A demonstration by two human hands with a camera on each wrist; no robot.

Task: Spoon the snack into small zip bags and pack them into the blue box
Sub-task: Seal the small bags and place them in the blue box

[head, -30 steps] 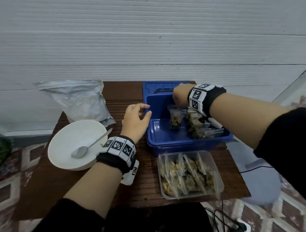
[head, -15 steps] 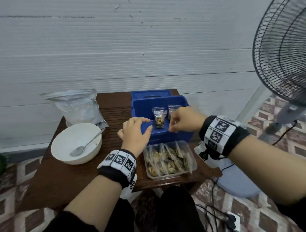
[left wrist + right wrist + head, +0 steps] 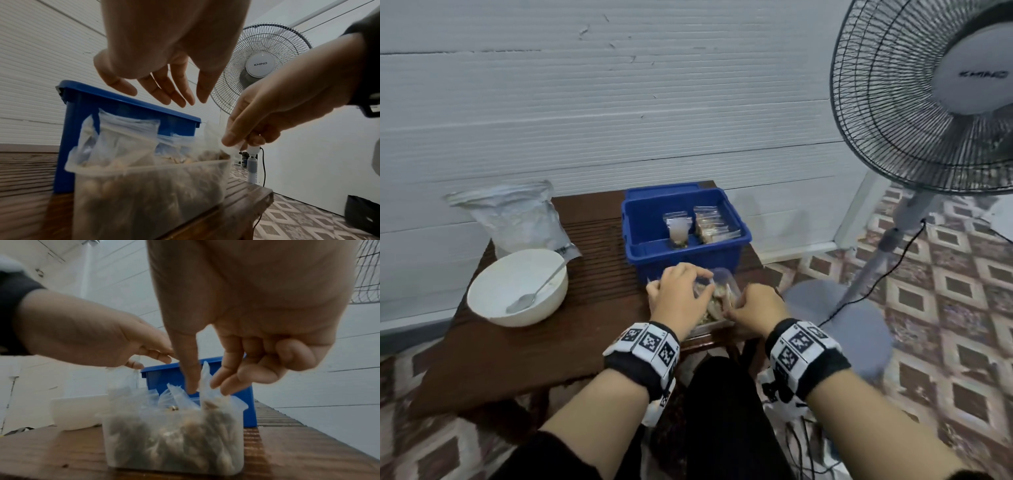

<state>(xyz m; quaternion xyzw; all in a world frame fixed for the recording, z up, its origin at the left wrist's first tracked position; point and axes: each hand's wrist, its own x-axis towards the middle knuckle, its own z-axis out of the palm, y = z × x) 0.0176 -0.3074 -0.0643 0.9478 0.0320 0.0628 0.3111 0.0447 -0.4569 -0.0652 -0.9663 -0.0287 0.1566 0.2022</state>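
Zip bags (image 3: 180, 402) of snack stand packed in a clear tub (image 3: 148, 194) at the near edge of the bench (image 3: 524, 346), just in front of the blue box (image 3: 681, 253), which already holds a few. Going left to right: a white bowl (image 3: 517, 287) with a spoon, then the left hand (image 3: 678, 301), fingers relaxed and spread over the tub, holding nothing that I can see; then the right hand (image 3: 756, 308), pinching one bag's top edge. They look light, soft and slippery (thin film), so the flat strip above the filling seems the best hold.
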